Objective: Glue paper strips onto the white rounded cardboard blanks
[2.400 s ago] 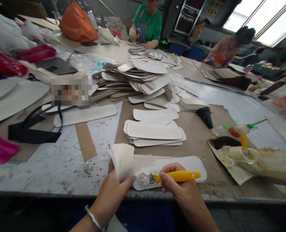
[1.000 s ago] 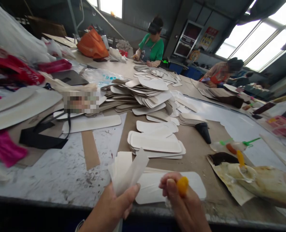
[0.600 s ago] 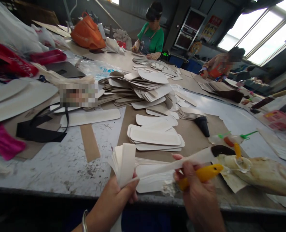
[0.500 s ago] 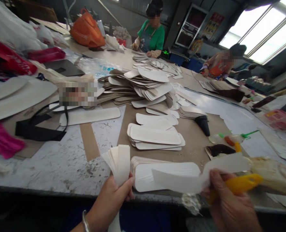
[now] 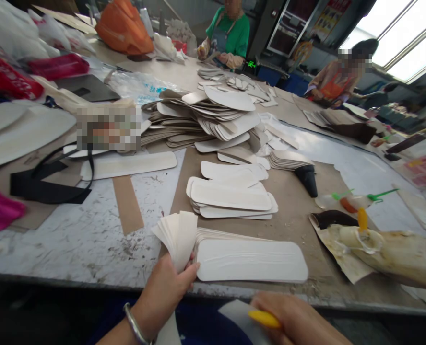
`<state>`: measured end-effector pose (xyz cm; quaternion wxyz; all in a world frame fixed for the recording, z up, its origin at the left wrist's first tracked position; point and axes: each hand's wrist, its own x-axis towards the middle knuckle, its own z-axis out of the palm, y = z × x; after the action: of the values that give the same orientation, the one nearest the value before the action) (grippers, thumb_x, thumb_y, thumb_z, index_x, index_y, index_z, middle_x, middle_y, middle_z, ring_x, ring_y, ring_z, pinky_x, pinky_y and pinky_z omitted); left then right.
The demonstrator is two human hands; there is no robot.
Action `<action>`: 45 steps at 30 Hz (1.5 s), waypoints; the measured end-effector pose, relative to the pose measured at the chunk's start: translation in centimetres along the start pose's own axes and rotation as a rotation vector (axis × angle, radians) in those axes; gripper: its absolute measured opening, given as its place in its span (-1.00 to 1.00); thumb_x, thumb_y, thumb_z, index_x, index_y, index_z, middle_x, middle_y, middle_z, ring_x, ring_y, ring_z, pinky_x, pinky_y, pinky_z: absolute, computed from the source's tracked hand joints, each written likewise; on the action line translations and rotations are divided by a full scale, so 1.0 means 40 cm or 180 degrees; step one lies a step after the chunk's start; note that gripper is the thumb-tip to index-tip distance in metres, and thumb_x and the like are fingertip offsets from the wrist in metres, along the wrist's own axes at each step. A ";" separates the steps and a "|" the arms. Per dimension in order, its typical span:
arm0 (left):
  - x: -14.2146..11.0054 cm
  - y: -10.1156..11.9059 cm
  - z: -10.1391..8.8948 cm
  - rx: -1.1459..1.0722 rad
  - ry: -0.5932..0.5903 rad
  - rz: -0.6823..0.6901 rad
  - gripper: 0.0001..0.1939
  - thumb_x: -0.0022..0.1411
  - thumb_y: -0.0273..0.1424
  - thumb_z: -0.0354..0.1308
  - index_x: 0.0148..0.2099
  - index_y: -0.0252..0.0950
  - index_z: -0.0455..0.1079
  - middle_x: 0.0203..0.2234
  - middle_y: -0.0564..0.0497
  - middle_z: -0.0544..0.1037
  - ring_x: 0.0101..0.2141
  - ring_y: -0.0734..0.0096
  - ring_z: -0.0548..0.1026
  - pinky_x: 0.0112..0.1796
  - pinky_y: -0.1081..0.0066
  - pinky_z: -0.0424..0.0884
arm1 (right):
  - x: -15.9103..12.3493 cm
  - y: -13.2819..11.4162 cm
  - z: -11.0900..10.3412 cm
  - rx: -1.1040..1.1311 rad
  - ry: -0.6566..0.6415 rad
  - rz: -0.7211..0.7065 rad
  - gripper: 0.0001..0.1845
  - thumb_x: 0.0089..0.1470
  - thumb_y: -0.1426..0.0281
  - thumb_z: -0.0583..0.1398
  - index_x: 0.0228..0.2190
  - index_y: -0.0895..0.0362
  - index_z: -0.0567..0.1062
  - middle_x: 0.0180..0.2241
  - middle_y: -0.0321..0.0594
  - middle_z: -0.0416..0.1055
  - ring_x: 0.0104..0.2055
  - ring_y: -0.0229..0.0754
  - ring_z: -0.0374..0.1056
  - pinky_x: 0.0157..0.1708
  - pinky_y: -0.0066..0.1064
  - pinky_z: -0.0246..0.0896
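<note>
My left hand [image 5: 171, 287] is closed around a fanned bundle of white strips [image 5: 180, 235], whose lower ends hang below the table edge. Just right of it lies a stack of white rounded panels [image 5: 252, 261], its top one marked with wet-looking streaks. My right hand [image 5: 292, 316] is low, in front of the table edge, closed on a tool with a yellow handle [image 5: 265, 318]; the tool's working end is hidden. A single white strip [image 5: 234, 314] is also at its fingers, seemingly held along with the tool.
Behind the front stack lie more white panels [image 5: 230, 196] and a large heap of panels [image 5: 213, 120]. A black cone [image 5: 306, 179], small bottles with green tips [image 5: 349, 203] and a glue-stained bag-like piece [image 5: 396, 249] are at right. Two people [image 5: 229, 33] work across the table.
My right hand has moved down and left, from over the front stack to below the table edge, taking the white strip and yellow-handled tool along. My left hand stays by the stack.
</note>
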<state>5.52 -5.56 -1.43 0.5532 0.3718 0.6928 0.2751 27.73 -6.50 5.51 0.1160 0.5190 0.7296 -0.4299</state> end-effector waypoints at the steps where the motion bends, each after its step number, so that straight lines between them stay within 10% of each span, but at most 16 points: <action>1: 0.001 0.001 0.000 -0.0015 0.0007 -0.0020 -0.80 -0.10 -0.28 0.08 -0.39 -0.29 0.28 -0.72 0.15 0.36 -0.67 0.43 0.35 -0.60 0.45 0.27 | 0.033 -0.019 -0.012 -0.0205 -0.0093 0.0018 -0.84 0.02 0.42 0.06 -0.47 0.09 0.45 -0.46 -0.25 0.47 -0.45 -0.20 0.32 -0.46 -0.46 0.08; 11: 0.011 0.001 -0.003 -0.0288 -0.0128 -0.0191 -0.80 -0.13 -0.27 0.11 -0.42 -0.28 0.28 -0.74 0.18 0.35 -0.68 0.46 0.33 -0.62 0.47 0.25 | 0.202 -0.080 -0.098 -0.1087 -0.0009 0.0307 -0.78 0.06 0.28 0.12 -0.47 0.11 0.50 -0.44 -0.17 0.50 -0.41 -0.16 0.36 -0.50 -0.44 -0.07; 29: -0.010 -0.022 -0.012 0.0585 -0.0379 0.0530 -0.60 0.12 -0.07 -0.06 -0.42 -0.25 0.44 -0.79 0.16 0.27 -0.67 0.44 0.28 -0.54 0.47 0.26 | 0.201 -0.088 -0.096 -0.1383 0.0130 0.0206 -0.77 0.06 0.24 0.14 -0.44 0.09 0.53 -0.43 -0.14 0.52 -0.35 -0.08 0.42 -0.46 -0.43 0.06; 40: -0.007 -0.055 -0.011 0.0712 -0.0102 0.0192 -0.49 0.00 0.05 0.02 -0.20 -0.17 0.54 -0.79 0.13 0.36 -0.64 0.35 0.35 -0.48 0.44 0.31 | -0.027 0.170 -0.098 -0.0849 0.1437 0.1234 -0.73 0.15 0.28 -0.01 -0.41 0.10 0.41 -0.36 -0.17 0.45 -0.29 -0.10 0.36 -0.34 -0.37 0.11; 45: -0.002 -0.061 -0.017 0.0924 -0.0154 0.0245 -0.43 -0.09 0.17 0.02 -0.40 -0.18 0.57 -0.78 0.09 0.39 -0.65 0.34 0.34 -0.47 0.42 0.32 | -0.005 0.160 -0.090 -0.1198 0.1342 0.1790 -0.73 0.18 0.28 -0.02 -0.40 0.10 0.40 -0.39 -0.15 0.48 -0.32 -0.05 0.41 -0.44 -0.37 0.04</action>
<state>4.37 -7.00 -3.15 0.4992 0.4807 0.6971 0.1840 34.30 -3.35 4.59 0.1699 0.7451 0.6329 -0.1242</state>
